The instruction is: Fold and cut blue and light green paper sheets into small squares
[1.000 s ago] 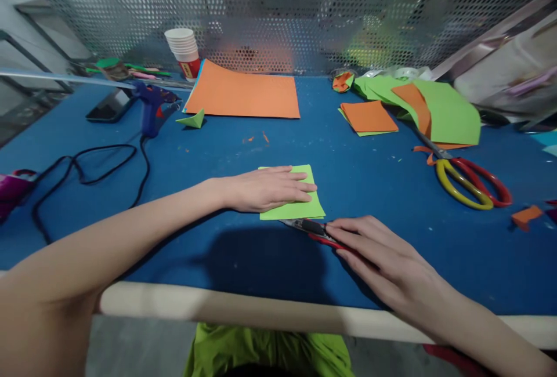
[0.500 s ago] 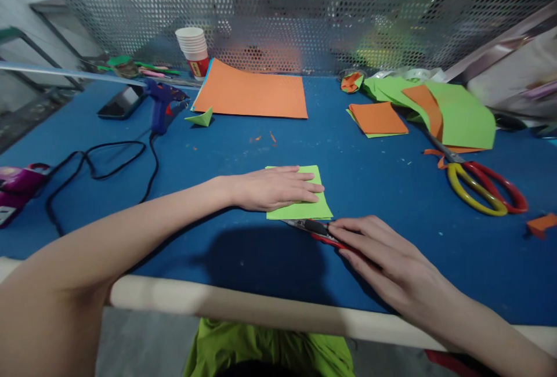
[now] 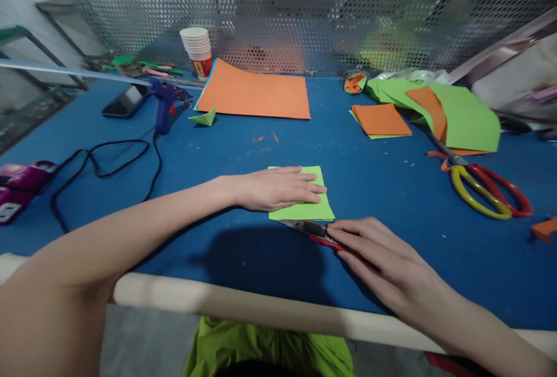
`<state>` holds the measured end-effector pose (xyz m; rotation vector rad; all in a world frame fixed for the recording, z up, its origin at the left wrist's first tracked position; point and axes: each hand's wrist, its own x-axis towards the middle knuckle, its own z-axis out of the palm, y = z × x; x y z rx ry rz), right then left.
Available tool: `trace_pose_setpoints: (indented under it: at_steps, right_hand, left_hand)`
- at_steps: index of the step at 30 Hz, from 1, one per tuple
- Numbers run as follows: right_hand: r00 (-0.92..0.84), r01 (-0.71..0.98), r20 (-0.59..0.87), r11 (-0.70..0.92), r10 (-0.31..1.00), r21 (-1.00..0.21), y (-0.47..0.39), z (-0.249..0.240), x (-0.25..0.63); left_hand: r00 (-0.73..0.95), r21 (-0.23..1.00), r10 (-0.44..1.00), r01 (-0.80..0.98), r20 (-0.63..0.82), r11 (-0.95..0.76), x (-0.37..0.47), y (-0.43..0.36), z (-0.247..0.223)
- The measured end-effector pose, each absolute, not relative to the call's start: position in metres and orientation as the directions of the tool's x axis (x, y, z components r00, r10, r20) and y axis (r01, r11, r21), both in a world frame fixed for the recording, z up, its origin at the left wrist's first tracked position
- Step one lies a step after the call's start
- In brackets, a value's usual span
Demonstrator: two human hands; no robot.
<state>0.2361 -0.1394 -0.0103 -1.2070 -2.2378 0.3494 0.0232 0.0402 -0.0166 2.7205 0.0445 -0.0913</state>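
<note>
Green paper (image 3: 300, 211) sits slightly farther right in the frame than a second ago, at centre, under the left hand (image 3: 278, 188), flat with fingers slightly parted. Lower right, the right hand (image 3: 383, 258) holds a cutter (image 3: 317, 229) lengthwise, pointing left, just below the paper's near edge.

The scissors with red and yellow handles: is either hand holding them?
No, the scissors lie on the blue table, while the left hand rests on green paper and the right hand holds a red-and-black tool.
</note>
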Motion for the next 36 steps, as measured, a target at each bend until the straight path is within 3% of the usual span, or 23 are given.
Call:
trace_pose_setpoints:
  at_steps: [14, 22, 27, 31, 33, 36]
  right_hand:
    - [-0.468, 0.662, 0.299, 0.554, 0.832, -0.505, -0.147, -0.003, 0.242]
    - [-0.142, 0.89, 0.43, 0.305, 0.892, -0.339, -0.137, -0.011, 0.321]
    - [-0.202, 0.93, 0.412, 0.306, 0.889, -0.205, -0.124, -0.022, 0.34]
    - [-0.218, 0.922, 0.465, 0.337, 0.858, -0.191, -0.113, -0.005, 0.32]
    - [-0.261, 0.9, 0.45, 0.384, 0.854, -0.206, -0.101, 0.005, 0.302]
    - [-0.348, 0.858, 0.293, 0.429, 0.89, -0.283, -0.072, 0.012, 0.272]
  left_hand:
    - [0.998, 0.433, 0.037, 0.052, -0.044, -0.9, 0.024, 0.039, -0.017]
    - [0.952, 0.543, 0.185, 0.025, 0.243, -0.839, 0.018, 0.038, -0.016]
    - [0.945, 0.489, 0.181, 0.027, 0.271, -0.872, 0.016, 0.037, -0.018]
    - [0.94, 0.432, 0.145, -0.003, 0.308, -0.902, 0.017, 0.035, -0.017]
    - [0.911, 0.41, 0.231, 0.076, 0.342, -0.909, 0.018, 0.035, -0.011]
    - [0.809, 0.381, 0.488, 0.359, 0.328, -0.852, 0.015, 0.036, 0.0]
